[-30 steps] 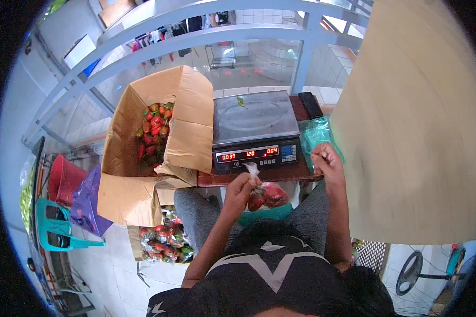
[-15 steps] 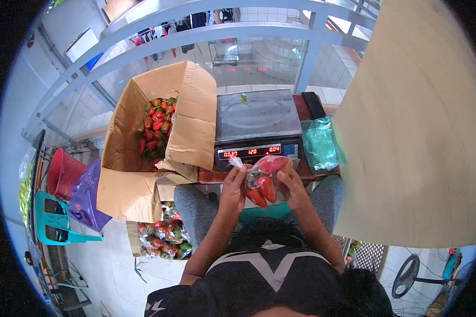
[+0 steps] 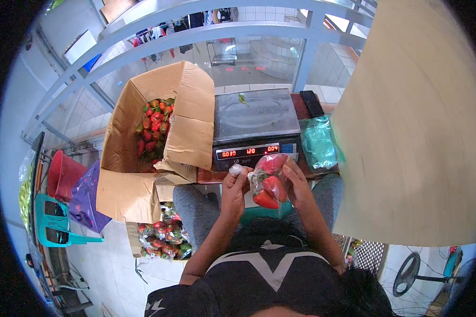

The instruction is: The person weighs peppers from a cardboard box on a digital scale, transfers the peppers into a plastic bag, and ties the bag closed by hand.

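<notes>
In front of my lap I hold a clear plastic bag of red peppers (image 3: 270,189) with both hands. The fingers of my left hand (image 3: 233,191) pinch the gathered neck of the bag, and its end sticks out above them. My right hand (image 3: 299,186) grips the full part from the right side. Just beyond the bag stands a digital scale (image 3: 256,119) with a lit red display and only a small green leaf bit on its metal plate. To its left, an open cardboard box (image 3: 191,119) holds loose red and green peppers (image 3: 156,127).
Right of the scale lie green plastic bags (image 3: 320,141) and a black phone (image 3: 312,103). A lower box of bagged peppers (image 3: 164,238) sits by my left leg. A large tan board (image 3: 407,137) blocks the right side; a metal railing (image 3: 238,30) runs behind.
The bag has turned a little in my hands, so its peppers hang differently. My left hand still pinches the neck, and my right hand has shifted slightly along the side.
</notes>
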The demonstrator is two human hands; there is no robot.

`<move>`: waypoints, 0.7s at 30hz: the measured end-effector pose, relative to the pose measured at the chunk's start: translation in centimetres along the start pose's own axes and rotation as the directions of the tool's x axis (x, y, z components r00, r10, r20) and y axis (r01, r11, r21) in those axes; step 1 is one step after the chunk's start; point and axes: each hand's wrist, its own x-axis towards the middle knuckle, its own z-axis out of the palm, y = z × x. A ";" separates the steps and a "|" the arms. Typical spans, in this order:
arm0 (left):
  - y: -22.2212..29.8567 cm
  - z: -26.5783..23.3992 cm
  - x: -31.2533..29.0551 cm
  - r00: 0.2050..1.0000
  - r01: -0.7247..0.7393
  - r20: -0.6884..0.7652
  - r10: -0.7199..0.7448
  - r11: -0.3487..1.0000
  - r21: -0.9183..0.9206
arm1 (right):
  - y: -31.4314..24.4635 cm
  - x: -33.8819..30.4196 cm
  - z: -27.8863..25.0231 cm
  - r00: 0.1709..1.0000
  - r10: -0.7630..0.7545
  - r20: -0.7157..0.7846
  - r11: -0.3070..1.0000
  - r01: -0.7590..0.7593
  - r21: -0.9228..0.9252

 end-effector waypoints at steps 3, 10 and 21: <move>-0.7 -0.9 0.6 0.998 0.054 0.045 -0.053 0.998 -0.026 | -0.3 0.0 0.4 0.999 -0.020 -0.041 0.997 0.017 -0.073; -0.9 -0.9 1.1 0.962 0.246 0.113 -0.247 0.969 0.019 | -0.6 -0.4 0.1 0.998 -0.054 -0.033 0.945 0.040 -0.323; -1.2 -1.5 0.8 0.921 0.314 0.162 -0.355 0.920 0.234 | 1.5 1.0 -2.7 0.970 -0.189 -0.151 0.916 0.119 -0.382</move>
